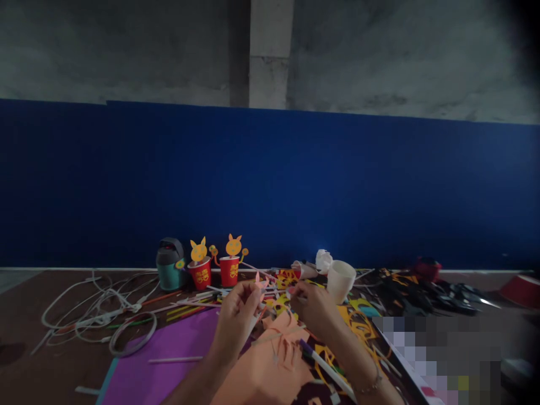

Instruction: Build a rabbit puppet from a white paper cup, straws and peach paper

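Between the thumb and fingers of my left hand (239,309) is a small pink paper cutout (261,280) with pointed, ear-like tips. My right hand (312,306) is pinched closed a little to the right; a tiny pink bit shows at its fingertips, too small to name. Below both hands lies a sheet of orange paper (257,374) with cut strips on top. A purple-capped white marker (327,368) rests beside my right forearm. Farther back, two red paper cups (201,274) carry yellow paper animal heads (233,245) and paper arms.
Purple paper (164,360) lies at left, near a tangled white cable (95,312) and a tape ring (133,334). A teal container (169,267) stands behind. At right are a white cup (341,281), yellow paper scraps (360,326) and dark tools (439,295). A blue panel (270,191) borders the table.
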Demonstrator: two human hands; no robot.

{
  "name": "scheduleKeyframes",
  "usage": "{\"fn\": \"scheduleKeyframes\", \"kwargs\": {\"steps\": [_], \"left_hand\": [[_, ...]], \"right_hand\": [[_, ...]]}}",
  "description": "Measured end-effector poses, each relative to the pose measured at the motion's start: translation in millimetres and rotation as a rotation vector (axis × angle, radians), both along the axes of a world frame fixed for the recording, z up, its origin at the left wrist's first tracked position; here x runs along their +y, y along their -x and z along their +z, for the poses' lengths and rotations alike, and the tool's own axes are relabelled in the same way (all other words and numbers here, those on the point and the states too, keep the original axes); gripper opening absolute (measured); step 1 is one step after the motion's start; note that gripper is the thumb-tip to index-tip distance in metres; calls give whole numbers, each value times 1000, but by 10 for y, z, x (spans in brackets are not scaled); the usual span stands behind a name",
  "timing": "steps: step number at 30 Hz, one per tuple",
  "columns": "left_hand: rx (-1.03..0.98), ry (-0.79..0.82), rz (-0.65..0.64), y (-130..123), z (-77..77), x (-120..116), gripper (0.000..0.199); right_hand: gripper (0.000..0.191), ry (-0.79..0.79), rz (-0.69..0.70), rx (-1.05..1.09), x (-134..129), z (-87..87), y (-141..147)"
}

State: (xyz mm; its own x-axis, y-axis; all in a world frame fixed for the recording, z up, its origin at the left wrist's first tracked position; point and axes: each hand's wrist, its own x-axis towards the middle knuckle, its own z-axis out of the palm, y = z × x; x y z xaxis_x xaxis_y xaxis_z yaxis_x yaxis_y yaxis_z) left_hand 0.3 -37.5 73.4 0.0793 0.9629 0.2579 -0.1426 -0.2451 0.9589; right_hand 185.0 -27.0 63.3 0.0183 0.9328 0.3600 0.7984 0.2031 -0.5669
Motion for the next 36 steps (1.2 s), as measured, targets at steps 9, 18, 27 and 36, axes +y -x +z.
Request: {"fn": "scheduleKeyframes", "kwargs": {"steps": [9, 18, 27, 36], "left_hand": [[-121, 237, -183, -30, -265, 108, 26], [-329, 377, -304, -31, -263, 145, 19], [-484, 473, -379, -21, -452, 303, 31], [-187, 343, -244, -49, -331, 174, 30]], "right_hand": [[20, 5, 205, 220, -50, 124, 94], [11, -298, 278, 254, -145, 175, 241], [26, -415, 352, 7, -227, 181, 273], [13, -324, 217, 369, -117, 53, 304]]}}
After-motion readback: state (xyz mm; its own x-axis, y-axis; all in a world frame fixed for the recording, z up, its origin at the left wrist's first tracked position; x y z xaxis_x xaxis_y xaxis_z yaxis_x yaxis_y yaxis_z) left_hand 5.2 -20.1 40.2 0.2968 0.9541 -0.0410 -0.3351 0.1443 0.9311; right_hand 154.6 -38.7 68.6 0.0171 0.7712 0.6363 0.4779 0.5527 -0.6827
